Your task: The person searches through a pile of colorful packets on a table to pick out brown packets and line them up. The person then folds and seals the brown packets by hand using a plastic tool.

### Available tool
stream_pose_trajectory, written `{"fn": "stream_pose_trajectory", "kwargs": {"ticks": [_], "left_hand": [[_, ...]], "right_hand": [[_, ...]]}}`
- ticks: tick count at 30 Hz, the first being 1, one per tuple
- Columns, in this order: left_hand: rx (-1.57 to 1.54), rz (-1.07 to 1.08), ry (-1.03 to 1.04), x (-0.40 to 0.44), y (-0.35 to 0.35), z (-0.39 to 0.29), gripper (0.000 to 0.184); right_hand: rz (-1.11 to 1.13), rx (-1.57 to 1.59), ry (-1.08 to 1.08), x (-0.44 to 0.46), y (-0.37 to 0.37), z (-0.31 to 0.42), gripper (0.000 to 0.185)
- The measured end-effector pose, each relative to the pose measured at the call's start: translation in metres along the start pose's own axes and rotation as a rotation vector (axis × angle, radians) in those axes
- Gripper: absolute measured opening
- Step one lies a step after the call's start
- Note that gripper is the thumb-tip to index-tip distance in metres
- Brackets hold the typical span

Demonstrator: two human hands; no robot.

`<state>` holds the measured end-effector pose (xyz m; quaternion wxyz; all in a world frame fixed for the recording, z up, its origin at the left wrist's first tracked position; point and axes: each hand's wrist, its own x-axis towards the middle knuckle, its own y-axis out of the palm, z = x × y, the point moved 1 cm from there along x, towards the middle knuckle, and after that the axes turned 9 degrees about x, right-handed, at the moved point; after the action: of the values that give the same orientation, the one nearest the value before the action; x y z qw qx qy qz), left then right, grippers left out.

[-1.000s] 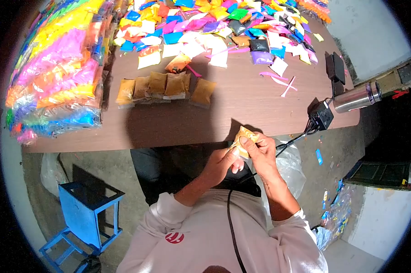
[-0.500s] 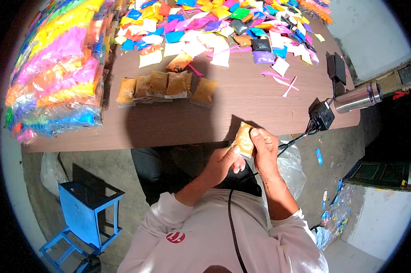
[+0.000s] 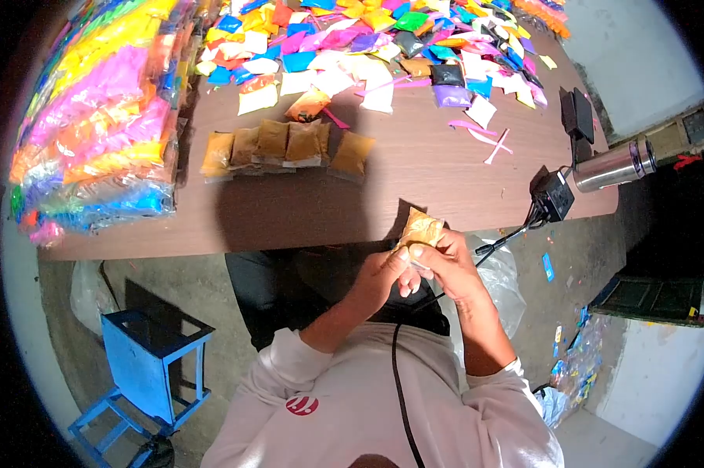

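Note:
A small golden-tan packet (image 3: 423, 226) is pinched between my two hands at the table's front edge. My left hand (image 3: 384, 274) grips its lower left corner with thumb and fingers. On the other side my right hand (image 3: 450, 264) has its thumb pressed on the packet's lower part, fingers behind it. A row of several similar tan packets (image 3: 272, 142) lies on the table (image 3: 430, 171) to the left, with one tan packet (image 3: 352, 153) at the row's right end. An orange packet (image 3: 309, 104) with dark marks lies behind the row.
Many coloured packets (image 3: 406, 43) cover the table's back. Stacked bagged packets (image 3: 110, 109) stand at the left. Pink and white plastic tools (image 3: 488, 143), a black box with cables (image 3: 553, 196) and a steel bottle (image 3: 611, 167) are at the right. A blue stool (image 3: 137, 366) stands lower left.
My right thumb has moved down from the packet's upper right side to its lower part, beside my left thumb. The packet's upper part shows more. My left hand has barely moved.

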<state>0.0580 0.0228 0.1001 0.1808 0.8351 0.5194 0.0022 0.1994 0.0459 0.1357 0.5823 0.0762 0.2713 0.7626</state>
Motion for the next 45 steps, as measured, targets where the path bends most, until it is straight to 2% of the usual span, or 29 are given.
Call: {"fn": "stream_pose_trajectory", "kwargs": {"ticks": [4, 7, 10, 12, 16, 18, 20, 21, 22, 24, 28, 29, 32, 38, 41, 44, 45], "left_hand": [[-0.044, -0.010, -0.054, 0.001, 0.004, 0.001, 0.050], [-0.020, -0.012, -0.004, 0.003, 0.002, 0.001, 0.051], [0.018, 0.001, -0.026, 0.002, -0.001, -0.007, 0.054], [0.034, 0.037, -0.027, 0.001, 0.000, 0.001, 0.052], [0.046, 0.050, -0.033, 0.001, 0.003, 0.002, 0.049], [0.014, 0.052, -0.019, 0.000, 0.004, -0.001, 0.049], [-0.016, 0.051, -0.009, -0.001, 0.002, -0.002, 0.048], [-0.056, 0.051, -0.022, -0.001, 0.002, -0.002, 0.048], [-0.098, 0.051, -0.034, -0.001, 0.002, -0.001, 0.048], [-0.075, 0.075, -0.048, 0.000, 0.001, -0.001, 0.049], [-0.101, 0.097, -0.115, 0.002, 0.000, 0.009, 0.055], [-0.101, 0.100, -0.116, 0.003, -0.001, 0.014, 0.055], [-0.121, 0.113, -0.148, 0.005, -0.005, 0.025, 0.061], [-0.073, 0.072, -0.063, 0.003, -0.007, 0.016, 0.066], [-0.101, 0.101, -0.038, 0.004, -0.008, 0.020, 0.062], [0.072, 0.015, 0.062, 0.000, -0.002, 0.008, 0.051], [0.089, -0.012, 0.062, -0.001, 0.000, 0.007, 0.048]], "right_hand": [[-0.007, -0.050, 0.036, -0.003, 0.004, -0.003, 0.020], [-0.095, 0.044, 0.086, -0.004, 0.001, -0.010, 0.020], [-0.054, 0.018, 0.022, -0.004, 0.006, -0.007, 0.020], [-0.181, 0.019, -0.103, -0.001, 0.006, -0.004, 0.019], [-0.230, 0.017, -0.113, 0.002, -0.001, -0.004, 0.013], [-0.203, 0.031, -0.071, 0.002, -0.006, -0.005, 0.019], [-0.133, 0.240, -0.061, 0.005, -0.004, -0.004, 0.033], [0.014, 0.302, -0.030, 0.005, -0.010, 0.000, 0.043], [0.014, 0.303, -0.030, 0.005, -0.014, 0.002, 0.043], [0.201, 0.502, 0.040, 0.003, -0.013, 0.007, 0.045], [0.130, 0.267, 0.032, -0.001, -0.020, 0.008, 0.036], [0.015, 0.286, 0.010, -0.002, -0.021, 0.004, 0.027], [-0.016, 0.151, -0.018, -0.001, -0.021, 0.006, 0.019], [-0.158, 0.152, -0.065, -0.003, -0.015, 0.005, 0.010], [-0.188, 0.090, -0.103, -0.004, -0.011, 0.001, 0.008], [-0.193, 0.068, -0.135, -0.007, -0.005, -0.001, 0.009], [-0.171, 0.057, -0.072, -0.007, -0.003, 0.001, 0.009]]}}
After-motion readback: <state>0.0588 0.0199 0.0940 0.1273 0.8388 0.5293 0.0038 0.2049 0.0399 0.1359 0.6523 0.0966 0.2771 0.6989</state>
